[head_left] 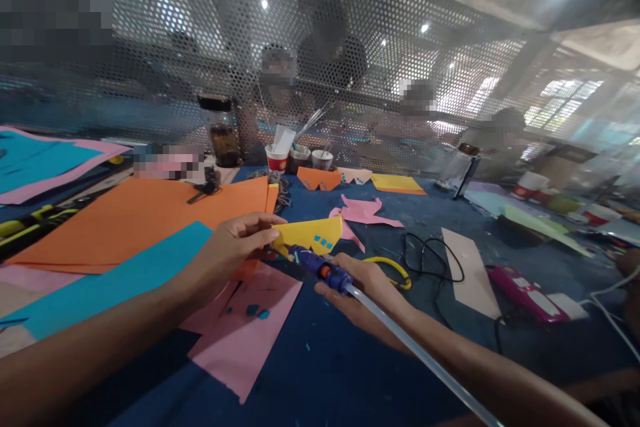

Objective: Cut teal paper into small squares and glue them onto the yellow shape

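Pinched between the thumb and fingers of my left hand (245,235) is a yellow paper cutout (305,233), with small blue squares stuck near its right end. My right hand (370,287) grips a blue glue gun (325,268), whose nozzle points at the cutout's lower edge. From the gun's back a long clear glue stick (420,351) runs toward me. Whether the nozzle touches the paper I cannot tell. Below the hands lies a pink paper sheet (255,340) with small blue scraps (257,311) on it.
Large orange sheets (135,220) and a blue strip (125,273) cover the left. Behind are an orange cutout (317,179), paper cups (277,159) and a jar (223,137) before a perforated metal screen (350,67). A black cable (425,260), yellow-handled scissors (395,270) and a magenta power strip (527,293) lie right.
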